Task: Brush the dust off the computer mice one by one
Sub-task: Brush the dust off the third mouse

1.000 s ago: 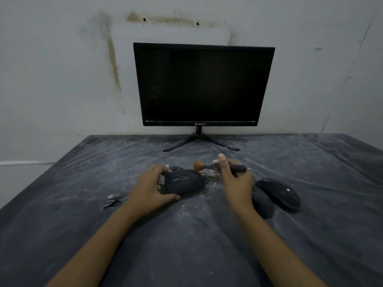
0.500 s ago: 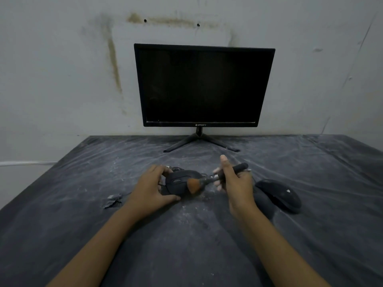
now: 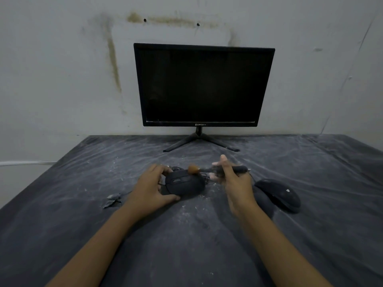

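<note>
Dusty dark sheeting (image 3: 83, 235) lies before the black flat monitor (image 3: 204, 83). In front of its stand (image 3: 199, 139), my left hand (image 3: 150, 188) grips a black corded mouse (image 3: 184, 184); my right hand (image 3: 234, 183) pinches a black-handled, orange-bristled brush (image 3: 194, 169) over the mouse's far edge.

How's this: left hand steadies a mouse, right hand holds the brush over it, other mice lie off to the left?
Wrong side: the head view shows the other mice lying to the right, beside the right hand. The left hand steadies the mouse; the right holds the brush over it.
</note>
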